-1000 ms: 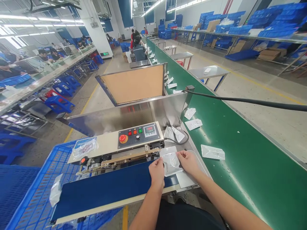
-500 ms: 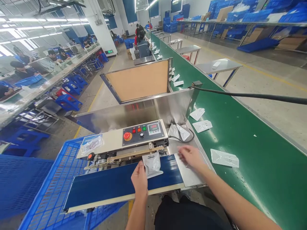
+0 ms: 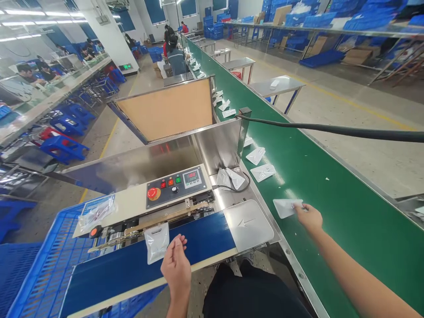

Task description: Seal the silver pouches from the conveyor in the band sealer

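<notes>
Conveyor point(image 3: 331, 190) — right hand point(image 3: 309, 218) newly at pouch point(image 3: 283, 207)

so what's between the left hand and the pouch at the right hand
In the head view, from left hand to pouch: blue belt, arrow-marked plate, metal rim, then a sliver of green belt.

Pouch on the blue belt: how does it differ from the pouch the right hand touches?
The belt pouch shows a dark slot near its top; none is clear on the touched pouch. The belt pouch is on the blue belt, the touched pouch on the green conveyor. Both look pale.
</notes>
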A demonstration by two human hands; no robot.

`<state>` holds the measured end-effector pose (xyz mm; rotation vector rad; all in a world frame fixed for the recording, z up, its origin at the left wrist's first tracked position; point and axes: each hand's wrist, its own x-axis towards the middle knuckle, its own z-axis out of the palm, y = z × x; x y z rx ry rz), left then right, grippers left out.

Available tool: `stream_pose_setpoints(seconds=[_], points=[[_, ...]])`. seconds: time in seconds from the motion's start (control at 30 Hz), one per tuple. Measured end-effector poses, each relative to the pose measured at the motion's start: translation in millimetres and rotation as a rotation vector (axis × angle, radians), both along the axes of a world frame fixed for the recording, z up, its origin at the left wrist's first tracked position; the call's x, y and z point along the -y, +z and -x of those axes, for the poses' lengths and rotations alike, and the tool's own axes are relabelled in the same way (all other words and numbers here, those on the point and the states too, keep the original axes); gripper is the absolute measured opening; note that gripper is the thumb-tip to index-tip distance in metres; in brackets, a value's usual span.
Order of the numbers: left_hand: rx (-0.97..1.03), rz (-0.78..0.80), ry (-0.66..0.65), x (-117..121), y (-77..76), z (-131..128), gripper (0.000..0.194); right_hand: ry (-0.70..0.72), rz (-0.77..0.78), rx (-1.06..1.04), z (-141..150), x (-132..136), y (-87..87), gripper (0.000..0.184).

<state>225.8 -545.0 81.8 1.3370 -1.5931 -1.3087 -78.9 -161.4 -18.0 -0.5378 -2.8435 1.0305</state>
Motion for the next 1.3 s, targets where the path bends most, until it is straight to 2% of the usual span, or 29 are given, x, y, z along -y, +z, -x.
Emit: stream_pose_setpoints(seconds=[0.1, 0.17, 0.23, 0.33, 0.4, 0.43, 0.5, 0.6, 0.7, 0.77, 0.87, 1.07, 1.17, 1.3], points=[[-0.005, 0.046, -0.285, -21.1, 8.5, 32.0, 0.055, 0.224, 0.046, -0.090, -5.8, 20.8, 35.6, 0.052], [0.009, 0.124, -0.526, -36.1, 15.8, 57.1, 0.047, 0.420, 0.088, -0.217, -16.1, 41.0, 71.5, 0.050], [0.023, 0.225, -0.707, -49.3, 23.7, 82.8, 0.042, 0.638, 0.131, -0.286, -30.9, 64.7, 109.8, 0.044], [-0.002, 0.325, -0.834, -63.2, 31.7, 112.8, 0.043, 0.990, 0.238, -0.266, -55.6, 99.6, 152.7, 0.034], [-0.040, 0.319, -0.908, -68.4, 31.6, 120.3, 0.040, 1.118, 0.333, -0.212, -71.1, 117.2, 162.1, 0.030], [-0.051, 0.296, -0.931, -70.2, 29.6, 119.7, 0.040, 1.123, 0.385, -0.179, -78.5, 123.5, 160.4, 0.028], [-0.048, 0.215, -0.917, -72.9, 21.9, 111.4, 0.046, 1.015, 0.526, -0.095, -92.5, 131.6, 147.2, 0.031], [-0.037, 0.052, -0.789, -75.5, 6.2, 91.8, 0.054, 0.788, 0.745, 0.071, -110.9, 138.0, 117.6, 0.054], [-0.047, -0.062, -0.716, -75.5, -6.1, 78.7, 0.057, 0.763, 0.735, 0.205, -122.7, 145.8, 98.0, 0.056], [-0.055, -0.097, -0.711, -73.1, -9.9, 77.1, 0.057, 0.781, 0.690, 0.229, -124.7, 153.3, 94.0, 0.056], [-0.078, -0.148, -0.699, -65.9, -11.4, 84.4, 0.057, 0.744, 0.725, 0.210, -119.5, 166.5, 93.5, 0.055], [-0.181, -0.591, -0.346, -49.9, -15.4, 112.5, 0.053, 0.420, 0.932, 0.357, -104.5, 191.4, 82.6, 0.047], [-0.187, -0.629, -0.299, -40.5, -21.0, 115.8, 0.053, 0.370, 0.973, 0.443, -100.5, 202.9, 76.1, 0.041], [-0.171, -0.637, -0.241, -22.1, -30.5, 103.1, 0.051, 0.380, 0.927, 0.508, -100.1, 225.3, 70.7, 0.036]])
